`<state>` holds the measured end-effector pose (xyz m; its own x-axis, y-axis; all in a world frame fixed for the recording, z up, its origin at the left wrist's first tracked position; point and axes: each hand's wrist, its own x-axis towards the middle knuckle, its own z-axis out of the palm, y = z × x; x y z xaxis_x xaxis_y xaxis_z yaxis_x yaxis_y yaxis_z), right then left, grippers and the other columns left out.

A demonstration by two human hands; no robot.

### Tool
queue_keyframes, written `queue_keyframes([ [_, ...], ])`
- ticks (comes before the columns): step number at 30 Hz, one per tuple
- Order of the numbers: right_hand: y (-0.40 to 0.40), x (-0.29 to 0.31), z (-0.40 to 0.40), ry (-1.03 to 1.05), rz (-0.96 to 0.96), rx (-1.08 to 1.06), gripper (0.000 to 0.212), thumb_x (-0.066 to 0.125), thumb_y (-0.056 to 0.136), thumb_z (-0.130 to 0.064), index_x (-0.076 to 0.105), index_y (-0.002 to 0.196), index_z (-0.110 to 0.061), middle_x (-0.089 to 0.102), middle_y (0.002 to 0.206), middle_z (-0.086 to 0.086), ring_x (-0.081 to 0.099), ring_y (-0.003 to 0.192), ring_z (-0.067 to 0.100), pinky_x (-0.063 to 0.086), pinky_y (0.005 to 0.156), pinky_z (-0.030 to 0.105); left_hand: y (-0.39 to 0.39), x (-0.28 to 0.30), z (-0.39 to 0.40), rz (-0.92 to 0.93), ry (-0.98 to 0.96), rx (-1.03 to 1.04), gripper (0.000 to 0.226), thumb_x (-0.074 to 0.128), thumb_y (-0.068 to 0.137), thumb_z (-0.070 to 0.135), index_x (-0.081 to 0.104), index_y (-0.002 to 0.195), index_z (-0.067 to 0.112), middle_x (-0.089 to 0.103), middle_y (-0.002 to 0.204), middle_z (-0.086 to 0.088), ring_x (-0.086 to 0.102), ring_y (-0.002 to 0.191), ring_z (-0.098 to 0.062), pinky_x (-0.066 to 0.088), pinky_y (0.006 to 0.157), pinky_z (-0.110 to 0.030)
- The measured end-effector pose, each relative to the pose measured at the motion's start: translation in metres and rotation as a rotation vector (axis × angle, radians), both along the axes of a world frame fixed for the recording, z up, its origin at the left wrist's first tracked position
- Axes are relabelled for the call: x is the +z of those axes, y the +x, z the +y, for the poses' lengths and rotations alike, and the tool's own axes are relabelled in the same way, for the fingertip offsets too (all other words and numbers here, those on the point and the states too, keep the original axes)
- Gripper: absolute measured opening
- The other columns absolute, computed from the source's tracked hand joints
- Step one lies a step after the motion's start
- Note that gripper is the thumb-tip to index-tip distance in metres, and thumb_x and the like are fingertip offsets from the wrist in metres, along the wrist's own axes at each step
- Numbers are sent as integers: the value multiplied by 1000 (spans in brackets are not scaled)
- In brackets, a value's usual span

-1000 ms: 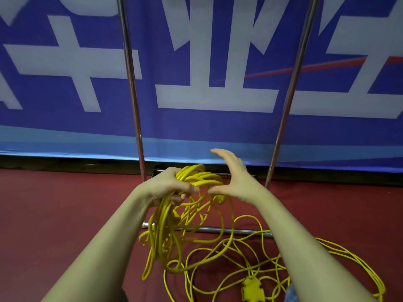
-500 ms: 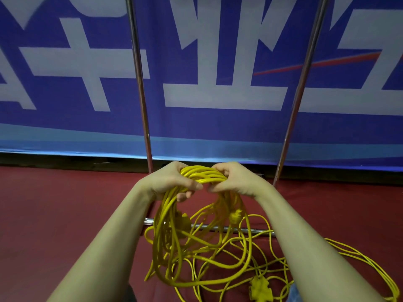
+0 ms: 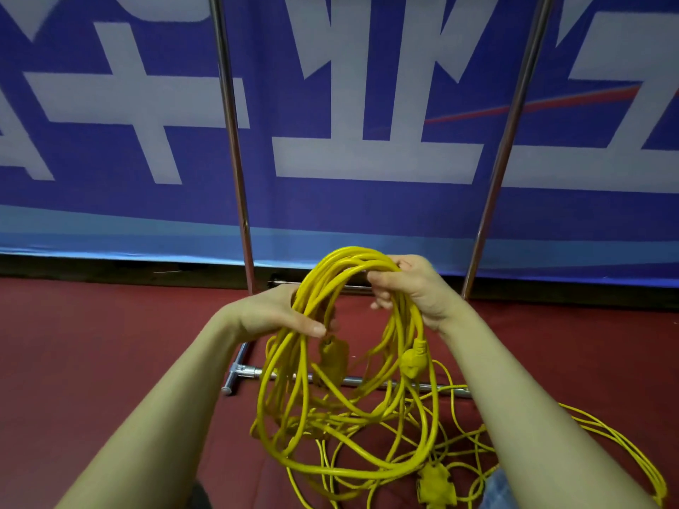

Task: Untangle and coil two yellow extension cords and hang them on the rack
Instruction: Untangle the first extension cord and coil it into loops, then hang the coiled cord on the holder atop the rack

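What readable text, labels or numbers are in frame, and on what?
Large white characters on the blue fabric banner: cropped by the frame and the chrome rack poles, so none reads whole.
Yellow extension cords and their yellow plugs: no legible markings.

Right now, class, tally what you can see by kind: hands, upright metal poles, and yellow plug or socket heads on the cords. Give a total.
Hands: 2, the left hand and the right hand, both gripping the coiled yellow cord.
Upright metal poles: 2, left pole and right pole.
Yellow plug or socket heads: 3, at and.
Total: 7
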<state>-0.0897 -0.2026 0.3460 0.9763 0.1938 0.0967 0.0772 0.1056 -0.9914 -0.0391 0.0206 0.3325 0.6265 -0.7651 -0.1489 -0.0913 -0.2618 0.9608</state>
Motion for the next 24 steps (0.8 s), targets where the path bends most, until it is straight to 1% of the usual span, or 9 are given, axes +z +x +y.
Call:
queue_keyframes([
  [2,2,0,-2,46,12,-52,12,64,72,-12,58,77,-3,45,47,0,42,39,11,51,54,26,-1,-4,-4,25,0,8,47,82,51,25,63,90,8,68,72,5,66,69,-7,51,65,-19],
  [5,4,1,-3,61,27,-117,13,67,72,-9,58,78,-3,46,47,0,43,39,10,51,54,25,-1,-13,-11,52,-20,102,29,78,60,10,62,83,3,70,73,-7,68,64,-16,54,61,-26],
  [8,6,0,-6,56,33,-192,12,65,80,0,57,73,-4,46,47,0,44,39,11,52,57,27,2,-18,-18,40,-91,231,24,75,66,14,57,78,4,66,67,-13,64,58,-23,54,56,-30],
  [11,8,-4,-14,41,34,-198,11,70,75,0,59,74,-4,49,48,3,47,41,14,52,68,34,3,-16,-20,89,-196,260,22,76,75,16,56,75,8,60,60,-10,63,60,-28,53,52,-30],
  [14,8,-7,-27,-111,35,-126,18,72,65,-7,62,80,-5,56,56,5,54,49,16,50,75,39,4,-8,-20,144,-290,310,24,70,77,20,52,63,13,43,51,-4,48,41,-17,43,44,-23],
  [16,6,-10,-32,-229,64,-96,24,73,60,-8,63,82,-6,61,60,4,58,55,15,52,64,31,4,-3,-21,182,-369,343,31,72,77,20,45,63,14,33,49,0,34,36,-11,40,45,-22],
  [18,4,-15,-32,-283,96,-59,26,71,57,-8,63,82,-6,63,64,6,61,59,17,52,55,27,3,-1,-21,217,-426,352,30,68,77,22,41,66,14,30,48,2,29,35,-9,47,47,-24],
  [21,4,-27,-28,-238,142,-8,28,74,53,-6,61,77,-5,64,68,10,63,67,25,53,67,36,4,0,-21,254,-492,351,33,74,77,20,43,66,14,31,47,4,29,34,-7,51,49,-26],
  [24,3,-31,-27,-133,167,64,31,77,48,-11,61,75,-6,67,68,13,65,73,31,51,71,39,7,0,-20,271,-543,343,28,65,78,24,47,58,16,33,45,4,31,34,-7,51,49,-26],
])
